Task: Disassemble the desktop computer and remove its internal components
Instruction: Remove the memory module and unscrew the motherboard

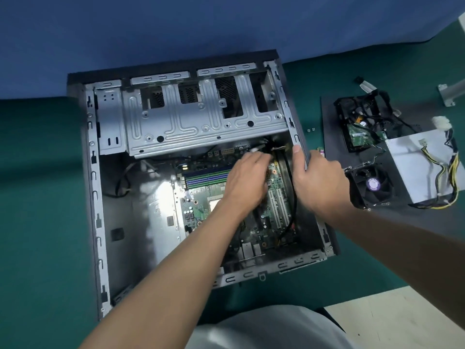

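Note:
The open desktop case lies flat on the green table, with its metal drive cage at the far end. Inside sits the green motherboard with RAM sticks and white expansion slots. My left hand reaches down over the board's far right part, its blurred fingertips among the cables and connectors near the cage; what it holds is hidden. My right hand grips the case's right side wall, thumb inside, fingers outside. A black cable runs along the board's right edge.
On a dark panel at the right lie a hard drive, a black cooler fan and a grey power supply with yellow and black wires. Small screws lie beside the case. A blue wall stands behind.

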